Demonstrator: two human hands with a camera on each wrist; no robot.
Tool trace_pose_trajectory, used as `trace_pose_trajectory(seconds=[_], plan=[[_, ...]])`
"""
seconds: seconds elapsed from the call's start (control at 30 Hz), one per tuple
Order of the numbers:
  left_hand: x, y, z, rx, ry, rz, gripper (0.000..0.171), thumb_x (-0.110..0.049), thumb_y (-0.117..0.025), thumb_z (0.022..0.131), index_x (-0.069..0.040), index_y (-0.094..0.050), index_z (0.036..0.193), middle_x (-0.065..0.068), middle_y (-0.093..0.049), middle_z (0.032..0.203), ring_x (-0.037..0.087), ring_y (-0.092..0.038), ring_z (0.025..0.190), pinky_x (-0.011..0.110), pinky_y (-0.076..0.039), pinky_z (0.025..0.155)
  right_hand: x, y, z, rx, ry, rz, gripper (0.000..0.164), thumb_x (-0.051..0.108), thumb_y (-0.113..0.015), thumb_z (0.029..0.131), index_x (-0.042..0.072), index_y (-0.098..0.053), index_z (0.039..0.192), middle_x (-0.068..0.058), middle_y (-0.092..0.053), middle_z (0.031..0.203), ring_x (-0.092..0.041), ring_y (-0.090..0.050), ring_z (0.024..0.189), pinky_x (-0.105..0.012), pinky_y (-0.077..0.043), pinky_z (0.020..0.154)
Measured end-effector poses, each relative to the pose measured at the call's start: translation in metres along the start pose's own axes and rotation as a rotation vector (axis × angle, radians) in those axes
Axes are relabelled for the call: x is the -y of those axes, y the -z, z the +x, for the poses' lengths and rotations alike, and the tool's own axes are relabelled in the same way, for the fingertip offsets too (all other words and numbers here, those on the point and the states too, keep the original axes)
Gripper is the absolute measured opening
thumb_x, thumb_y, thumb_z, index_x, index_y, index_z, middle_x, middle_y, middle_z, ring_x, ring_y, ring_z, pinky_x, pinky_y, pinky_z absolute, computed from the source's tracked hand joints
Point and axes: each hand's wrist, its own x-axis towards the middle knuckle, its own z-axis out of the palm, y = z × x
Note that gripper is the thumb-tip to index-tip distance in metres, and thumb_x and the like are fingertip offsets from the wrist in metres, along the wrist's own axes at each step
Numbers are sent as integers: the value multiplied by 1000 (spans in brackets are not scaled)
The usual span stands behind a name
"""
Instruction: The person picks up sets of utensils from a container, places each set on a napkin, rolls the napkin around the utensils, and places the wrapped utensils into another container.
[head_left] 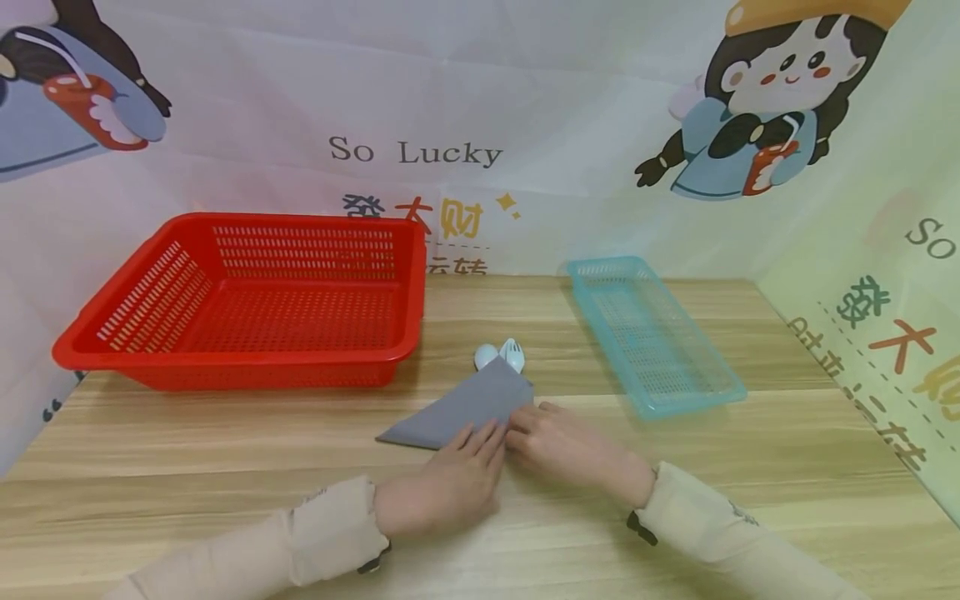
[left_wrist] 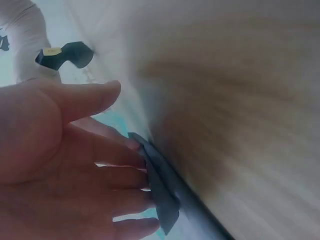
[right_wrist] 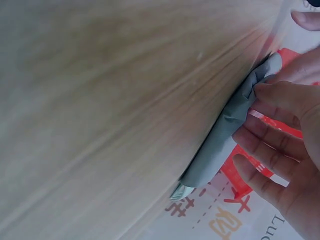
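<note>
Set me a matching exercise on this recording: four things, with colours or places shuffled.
1. Larger basket
2. Cloth
3. Smaller basket
4. Spoon and fork

A. Pale blue, on the right
B. Heads poking out beyond the cloth
C. Red, on the left
D. Grey, touched by the left hand and right hand

Pairs: 1-C, 2-D, 3-A, 4-B

In the head view, the back cloth [head_left: 570, 108] reads "So Lucky" [head_left: 423, 153] toward 11 o'clock; at that line's 6 o'clock come 發大财 [head_left: 413, 217] and, lower, 运转 [head_left: 457, 266], beside the basket [head_left: 262, 360]. At 3 o'clock, the side cloth [head_left: 847, 250] repeats "So", 發大 and 财, cut by the frame, then 运转 toward 4. The right wrist view shows "Luc" [right_wrist: 276, 228] sideways between 4 and 5, 财 at 5.
</note>
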Motion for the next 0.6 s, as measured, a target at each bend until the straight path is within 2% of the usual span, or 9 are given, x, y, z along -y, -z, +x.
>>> trace_pose_trajectory(seconds=[0.17,0.3,0.43,0.53,0.6], plan=[[0,-4,-1,28,13,-86,63,-39,-43,91,1,-27,137,16,-20,145,28,-17,134,39,-19,107,2,0,-4,-22,-5,-12,17,23,-60,84,11,-66,94,3,-57,85,-9,-53,80,-23,-46,69],[0,-5,-1,52,18,-156,65,-40,-43,91,3,-25,137,18,-15,146,29,-12,134,38,-18,107,8,1,-13,-42,2,-48,24,17,-59,84,5,-64,103,-6,-61,101,-16,-57,95,-26,-48,79],[-1,-4,-1,70,29,-174,66,-41,-43,91,3,-26,137,18,-13,146,30,-11,134,38,-18,107,16,2,-23,-2,-1,-122,34,11,-57,82,-5,-56,113,-20,-54,119,-28,-51,111,-34,-42,92],[-1,-3,-1,79,36,-197,66,-41,-42,91,3,-26,137,18,-13,146,30,-11,134,38,-18,107,21,4,-29,56,-13,-170,36,8,-55,83,-7,-54,116,-24,-50,122,-32,-46,116,-36,-39,95],[-1,-3,0,69,37,-204,66,-42,-41,92,3,-26,137,18,-14,146,30,-13,134,39,-19,107,24,5,-31,87,-26,-164,36,7,-53,84,-9,-52,117,-25,-48,123,-33,-44,117,-37,-38,96]])
